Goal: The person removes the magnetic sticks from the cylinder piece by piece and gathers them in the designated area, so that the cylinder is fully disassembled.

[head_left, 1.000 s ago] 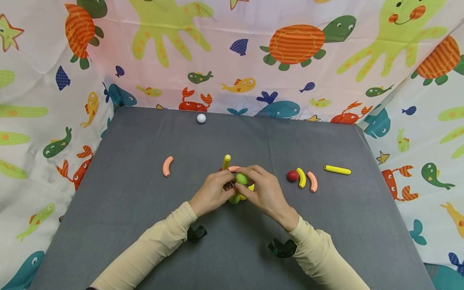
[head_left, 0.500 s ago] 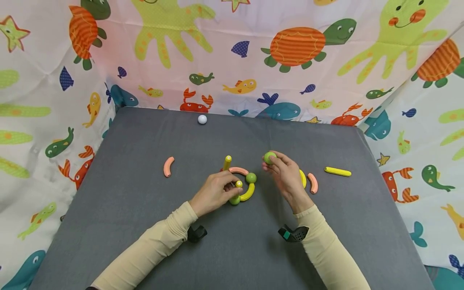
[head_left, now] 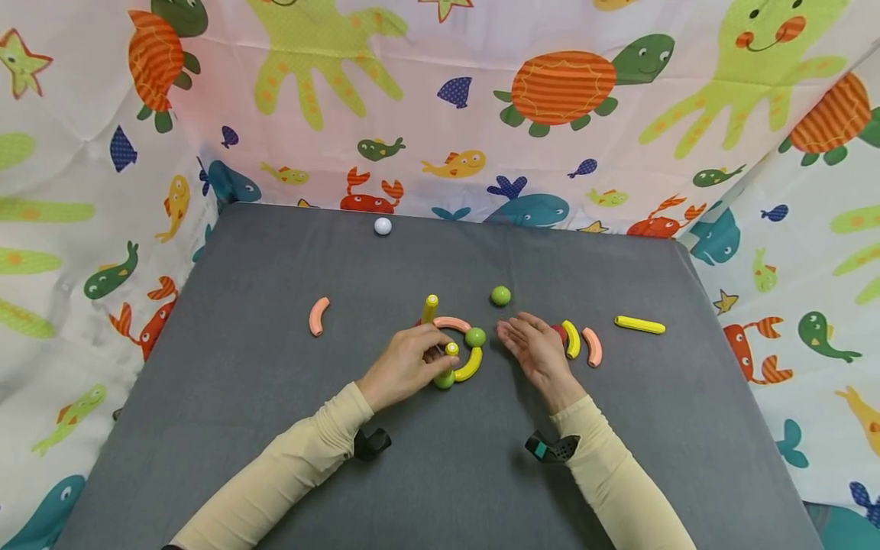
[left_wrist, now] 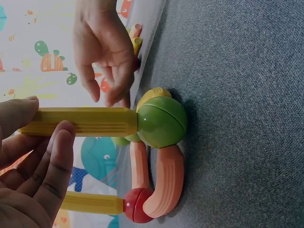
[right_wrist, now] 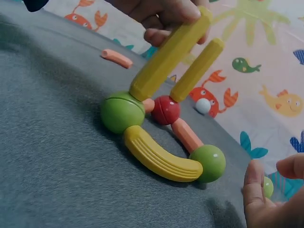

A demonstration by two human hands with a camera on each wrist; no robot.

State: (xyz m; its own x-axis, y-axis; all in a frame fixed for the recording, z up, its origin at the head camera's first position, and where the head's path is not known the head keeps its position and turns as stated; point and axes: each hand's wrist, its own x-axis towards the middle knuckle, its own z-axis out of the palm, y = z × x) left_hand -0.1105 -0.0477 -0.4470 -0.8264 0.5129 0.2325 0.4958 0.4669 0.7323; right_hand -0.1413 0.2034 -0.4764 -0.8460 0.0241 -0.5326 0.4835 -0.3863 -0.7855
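My left hand (head_left: 409, 363) pinches an upright straight yellow rod (left_wrist: 90, 121) between thumb and fingers. That rod's lower end meets a green ball (left_wrist: 162, 122), part of a ring of curved sticks and balls on the table. In the right wrist view, a curved yellow stick (right_wrist: 161, 159) links this ball to another green ball (right_wrist: 207, 163). Two curved pink sticks (left_wrist: 170, 178) run to a red ball (left_wrist: 137, 205), which bears a second upright yellow rod (right_wrist: 197, 69). My right hand (head_left: 539, 351) holds nothing, its fingers relaxed, right of the ring. A loose green ball (head_left: 500, 296) lies just beyond it.
Right of my right hand lie a partly hidden red ball (head_left: 560, 333), a curved yellow stick (head_left: 571, 339), a curved pink stick (head_left: 592, 347) and a straight yellow rod (head_left: 640, 325). Another pink stick (head_left: 319, 316) lies left; a white ball (head_left: 383, 226) sits near the far edge.
My right hand carried a green ball away from the top of the left-held rod and let it go on the table beyond the ring. The left hand keeps its grip in place.
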